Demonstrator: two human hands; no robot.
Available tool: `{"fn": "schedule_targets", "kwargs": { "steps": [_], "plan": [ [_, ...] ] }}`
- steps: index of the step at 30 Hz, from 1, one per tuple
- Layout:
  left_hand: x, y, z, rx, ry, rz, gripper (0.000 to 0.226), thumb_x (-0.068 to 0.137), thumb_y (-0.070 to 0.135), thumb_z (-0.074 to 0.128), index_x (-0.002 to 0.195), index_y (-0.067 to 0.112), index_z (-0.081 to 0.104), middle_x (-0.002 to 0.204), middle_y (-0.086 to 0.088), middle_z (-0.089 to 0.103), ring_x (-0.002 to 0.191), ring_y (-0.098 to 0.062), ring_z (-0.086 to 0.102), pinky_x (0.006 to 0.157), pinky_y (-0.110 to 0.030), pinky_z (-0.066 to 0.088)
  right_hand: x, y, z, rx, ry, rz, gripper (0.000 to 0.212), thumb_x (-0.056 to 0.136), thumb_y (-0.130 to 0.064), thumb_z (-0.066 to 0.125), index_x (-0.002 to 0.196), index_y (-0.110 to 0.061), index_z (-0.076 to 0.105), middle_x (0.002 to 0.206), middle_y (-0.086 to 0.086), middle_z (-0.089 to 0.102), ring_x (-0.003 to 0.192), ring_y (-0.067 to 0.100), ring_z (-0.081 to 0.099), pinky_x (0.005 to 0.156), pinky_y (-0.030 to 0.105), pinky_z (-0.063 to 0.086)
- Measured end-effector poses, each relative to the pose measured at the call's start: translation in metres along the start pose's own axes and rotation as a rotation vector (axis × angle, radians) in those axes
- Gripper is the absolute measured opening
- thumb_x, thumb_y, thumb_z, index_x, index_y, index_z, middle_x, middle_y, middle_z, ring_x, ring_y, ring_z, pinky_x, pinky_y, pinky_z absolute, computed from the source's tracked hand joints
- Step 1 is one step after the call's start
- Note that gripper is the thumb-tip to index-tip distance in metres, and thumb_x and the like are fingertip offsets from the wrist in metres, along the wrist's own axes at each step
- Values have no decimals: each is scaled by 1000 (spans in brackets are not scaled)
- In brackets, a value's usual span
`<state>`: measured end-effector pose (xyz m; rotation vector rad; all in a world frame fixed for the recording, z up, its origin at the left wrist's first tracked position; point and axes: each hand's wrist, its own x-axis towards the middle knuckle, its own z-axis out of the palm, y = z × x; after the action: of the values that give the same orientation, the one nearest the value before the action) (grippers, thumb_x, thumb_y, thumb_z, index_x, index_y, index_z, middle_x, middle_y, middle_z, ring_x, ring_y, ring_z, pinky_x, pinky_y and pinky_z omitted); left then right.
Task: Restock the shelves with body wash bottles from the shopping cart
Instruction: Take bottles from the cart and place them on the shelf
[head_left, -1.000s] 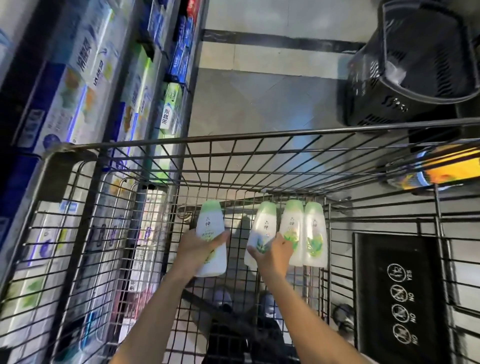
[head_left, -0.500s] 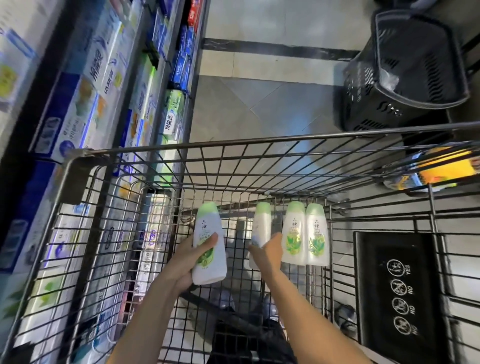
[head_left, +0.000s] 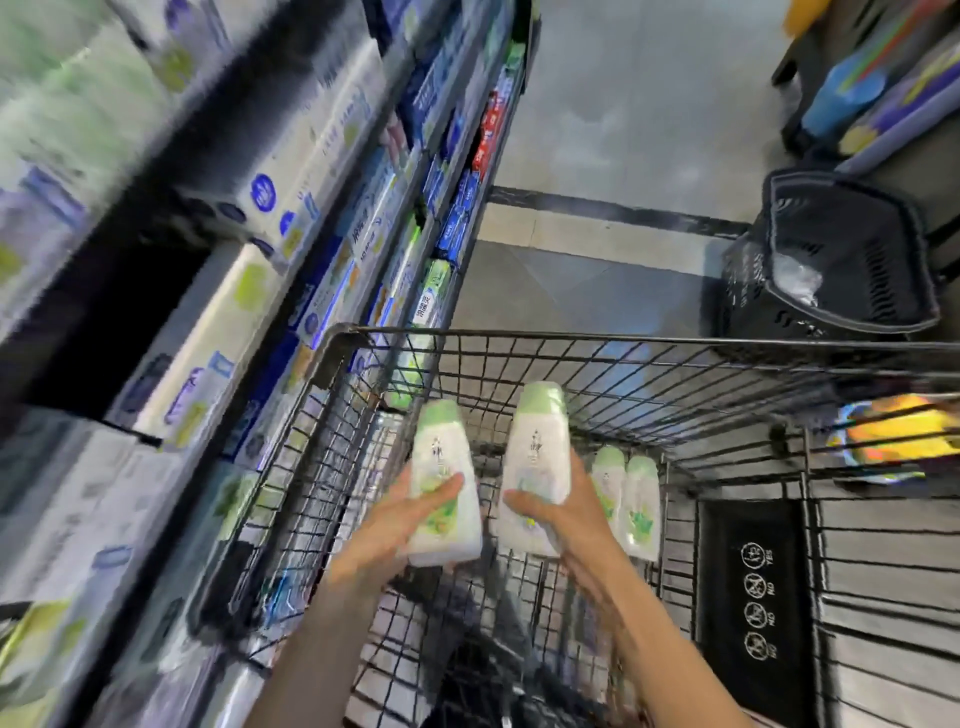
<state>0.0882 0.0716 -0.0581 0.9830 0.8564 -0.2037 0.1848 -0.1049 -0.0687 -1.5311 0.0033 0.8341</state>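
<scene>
Nearest, our left hand (head_left: 387, 525) grips one body wash bottle (head_left: 444, 486) upright, thumb across its front. Our right hand (head_left: 563, 512) holds a second bottle (head_left: 535, 462), fingers wrapped behind. At 3 o'clock, two remaining bottles (head_left: 626, 499) stand inside the wire cart (head_left: 649, 340). At 10 o'clock, stocked shelves (head_left: 322, 208).

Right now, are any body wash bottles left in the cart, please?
Yes: two bottles stand upright against the cart's far wall.

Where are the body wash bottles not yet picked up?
Head view: two bottles stand against the cart's right wall, just right of the right hand.
</scene>
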Motion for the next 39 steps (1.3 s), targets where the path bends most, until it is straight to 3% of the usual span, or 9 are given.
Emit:
{"fn": "schedule_targets", "kwargs": {
  "steps": [4,8,11,13,15,20,29,36,39],
  "plan": [
    [-69,15,3,48,122,214,60,65,26,79,118,29,52,94,8,74,84,-10,71,59,-20,55,-38,-49,16,-35,-206,-94,68,63,-12,84,121,-29,53,106,-8,72,94,9,69,67,21,54],
    [-144,28,2,59,336,412,71,52,33,83,116,21,56,97,-3,73,84,-18,70,63,-26,54,-77,-92,38,-34,-357,-146,53,68,-8,83,110,-24,56,95,-2,74,86,17,72,65,27,57],
    [-204,32,-2,83,506,533,46,65,25,82,103,22,56,84,4,73,73,-12,70,55,-20,52,-112,-119,64,-45,-475,-180,45,75,-11,77,114,-21,56,99,1,74,90,22,71,68,32,57],
    [-244,32,-6,122,613,617,34,72,20,80,95,24,56,72,10,71,64,-4,67,48,-12,47,-137,-134,84,-65,-547,-185,46,78,-12,76,120,-16,56,107,9,72,98,30,69,79,46,57],
    [-286,31,-9,160,712,687,32,74,22,80,94,25,56,78,10,68,59,4,63,46,-8,43,-165,-147,107,-106,-620,-208,47,78,-14,76,121,-9,57,109,14,70,98,32,68,85,51,56],
    [-394,20,-20,188,917,827,31,77,20,77,99,27,56,86,11,67,64,8,62,51,-7,44,-244,-170,166,-138,-844,-292,50,69,-30,76,112,-12,63,98,4,75,88,20,72,68,30,58],
    [-571,-41,-47,69,1185,1030,47,64,37,82,102,26,56,92,4,69,76,-1,66,64,-19,53,-392,-161,265,-132,-1200,-372,36,67,-22,75,100,-12,66,85,-1,76,77,14,72,59,23,54],
    [-697,-127,-82,-65,1237,1081,51,72,34,80,113,18,55,102,-10,70,87,-20,69,73,-34,58,-519,-113,328,-129,-1361,-326,64,60,-28,80,114,-1,60,103,20,71,92,36,69,78,49,58],
    [-745,-164,-97,-68,1261,1082,53,71,35,76,117,19,54,105,-10,69,92,-23,69,78,-37,58,-568,-84,349,-116,-1429,-300,56,68,-22,79,116,-5,60,103,18,71,93,35,70,73,43,59]
  ]
}}
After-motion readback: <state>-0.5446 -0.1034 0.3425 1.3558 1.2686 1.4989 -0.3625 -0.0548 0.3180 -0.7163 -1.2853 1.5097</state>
